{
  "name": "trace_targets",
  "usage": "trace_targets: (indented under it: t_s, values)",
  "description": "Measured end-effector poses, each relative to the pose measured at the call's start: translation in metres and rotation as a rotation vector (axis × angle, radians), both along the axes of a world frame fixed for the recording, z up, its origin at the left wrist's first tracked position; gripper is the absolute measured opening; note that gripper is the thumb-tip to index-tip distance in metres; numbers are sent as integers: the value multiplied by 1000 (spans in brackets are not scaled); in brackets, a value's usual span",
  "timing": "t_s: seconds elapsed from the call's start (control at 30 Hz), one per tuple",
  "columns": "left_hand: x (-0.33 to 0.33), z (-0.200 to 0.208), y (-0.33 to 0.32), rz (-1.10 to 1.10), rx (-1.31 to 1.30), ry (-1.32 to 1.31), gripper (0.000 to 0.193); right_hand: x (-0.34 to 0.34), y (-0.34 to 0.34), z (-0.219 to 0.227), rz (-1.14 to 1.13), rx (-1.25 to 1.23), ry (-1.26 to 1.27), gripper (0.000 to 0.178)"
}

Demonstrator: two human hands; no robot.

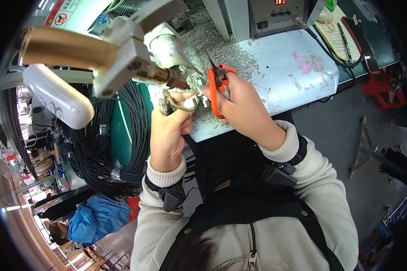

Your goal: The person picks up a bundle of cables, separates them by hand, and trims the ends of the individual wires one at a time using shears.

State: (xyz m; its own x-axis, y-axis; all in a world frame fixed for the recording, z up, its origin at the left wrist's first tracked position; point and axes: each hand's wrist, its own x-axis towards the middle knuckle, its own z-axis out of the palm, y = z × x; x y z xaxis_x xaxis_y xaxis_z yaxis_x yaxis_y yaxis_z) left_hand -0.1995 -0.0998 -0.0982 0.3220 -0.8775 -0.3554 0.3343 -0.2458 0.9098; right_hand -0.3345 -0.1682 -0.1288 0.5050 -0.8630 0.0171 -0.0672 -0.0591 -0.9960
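Note:
My right hand (248, 105) is closed around a pair of orange-handled pliers (214, 92), whose slim dark jaws point away from me. Its thumb and fingertips come close to a small white piece (204, 97). Facing it, my left hand (168, 135) is pinched closed below the metal tip of a clamped soldering iron (72, 49). A curved metal tube (184, 107) passes in front of its fingers, and a bit of dark cable (168, 107) shows among them. What exactly the left fingers grip is partly hidden. Small metal clippings (230, 56) lie thickly under and beyond both hands.
A grey control box (269, 27) with a red display stands at the back. Beside the white work plate (298, 90) lie a notebook (332, 38), a pen and a phone (365, 49). Coiled black cables (95, 149) fill the left. A person in blue (97, 219) sits farther left.

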Motion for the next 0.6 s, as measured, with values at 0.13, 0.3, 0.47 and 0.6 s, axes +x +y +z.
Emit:
trace_targets:
  t_s: [0.13, 0.3, 0.47, 0.6]
  values:
    - [-3, 5, 20, -55, -12, 165, 13, -11, 14, 2, 52, 94, -92, 19]
    - [-15, 6, 48, -35, -26, 110, 23, -36, 21, 19, 68, 267, -95, 15]
    - [-24, -1, 61, -5, -144, -25, 29, -34, 35, 11, -266, -455, 62, 15]
    - [-41, -8, 68, -56, -87, 95, 35, -23, 52, 10, 199, -446, -152, 18]
